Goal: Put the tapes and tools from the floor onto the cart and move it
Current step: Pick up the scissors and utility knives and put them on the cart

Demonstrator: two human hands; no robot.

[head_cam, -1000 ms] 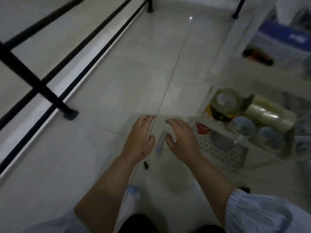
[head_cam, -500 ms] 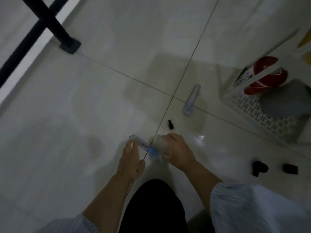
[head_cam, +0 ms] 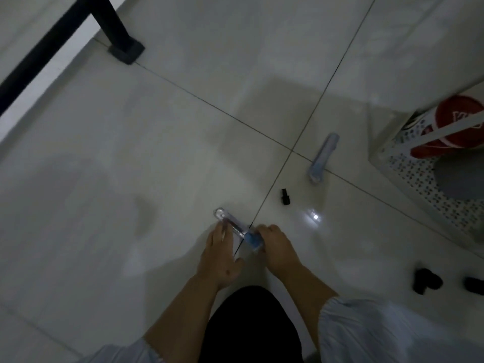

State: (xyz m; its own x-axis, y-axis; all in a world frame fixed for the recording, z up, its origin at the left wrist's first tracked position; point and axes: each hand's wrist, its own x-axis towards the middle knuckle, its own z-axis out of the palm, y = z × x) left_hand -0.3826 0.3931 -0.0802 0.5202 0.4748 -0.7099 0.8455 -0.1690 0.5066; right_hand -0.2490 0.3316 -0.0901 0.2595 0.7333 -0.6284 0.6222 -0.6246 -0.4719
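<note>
A clear plastic tube with a blue end (head_cam: 237, 229) lies on the white tiled floor just in front of my knees. My left hand (head_cam: 218, 255) has its fingers over the tube's middle. My right hand (head_cam: 277, 248) is closed around the blue end. A second clear tube (head_cam: 323, 158) lies farther off on the floor, near the cart. The white perforated cart (head_cam: 432, 184) stands at the right edge, with a red tape roll (head_cam: 461, 119) on its bottom shelf.
A small black piece (head_cam: 286, 197) lies between the two tubes. Two dark objects (head_cam: 427, 280) (head_cam: 474, 284) sit on the floor at the right. A black metal frame leg (head_cam: 125, 49) stands at the top left. A bright reflection (head_cam: 315, 218) shines on the tile.
One second ago both hands were around the far tube by the cart. They have pulled back to the near tube, and the view has tipped down. In the last half second little moved.
</note>
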